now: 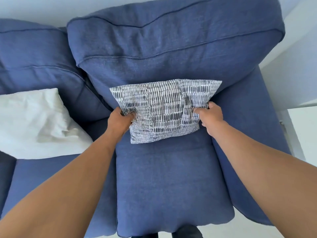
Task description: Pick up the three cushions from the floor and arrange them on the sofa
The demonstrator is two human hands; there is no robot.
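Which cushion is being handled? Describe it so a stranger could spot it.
On the blue sofa, look at the seat beside the armrest, where the cushion leans against the back cushion. It is the patterned cushion, held at its sides by the left hand and right hand. Unlike the plain white cushion on the neighbouring seat, it has grey-and-white dashes.

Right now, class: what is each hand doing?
Left hand: closed, gripping the patterned cushion.
Right hand: closed, gripping the same cushion.

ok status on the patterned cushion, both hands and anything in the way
Left hand and right hand both gripping the patterned cushion by its sides. Cushion against the sofa backrest, on the right seat. White cushion on the next seat, clear of it.
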